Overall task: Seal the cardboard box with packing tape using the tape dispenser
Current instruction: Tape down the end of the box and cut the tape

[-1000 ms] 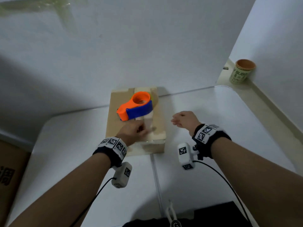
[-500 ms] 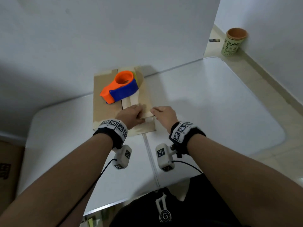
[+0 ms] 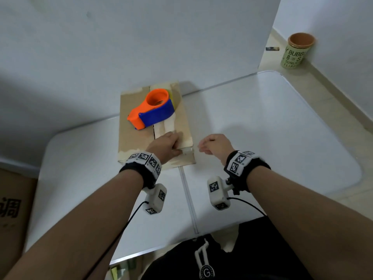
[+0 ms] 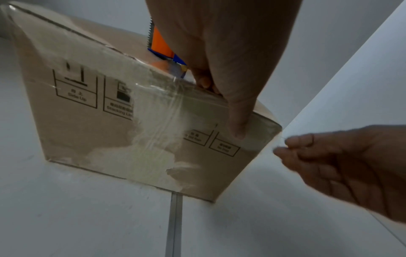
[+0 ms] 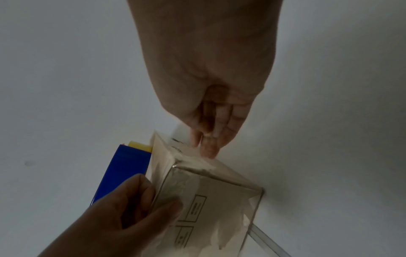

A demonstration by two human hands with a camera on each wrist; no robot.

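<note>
A cardboard box (image 3: 131, 142) lies on the white table (image 3: 262, 138) against the wall. An orange and blue tape dispenser (image 3: 153, 110) rests on its top, with nobody holding it. Clear tape (image 4: 158, 130) runs along the top seam and down the front face. My left hand (image 3: 177, 147) clasps the near top edge: fingers on top, thumb (image 4: 237, 113) flat on the front face near the right corner. My right hand (image 3: 214, 145) hovers just right of the box, loosely curled and holding nothing. In the right wrist view its fingers (image 5: 208, 146) point down beside the box's corner (image 5: 175, 167).
A green cup (image 3: 296, 51) with an orange inside stands on the floor at the far right. A brown carton (image 3: 12, 209) sits left of the table. The wall stands right behind the box. A seam (image 3: 187, 199) runs down the table's middle.
Half a second ago my right hand was at the box's near edge beside the left hand; it has since drawn away to the right. The left hand stays on the edge.
</note>
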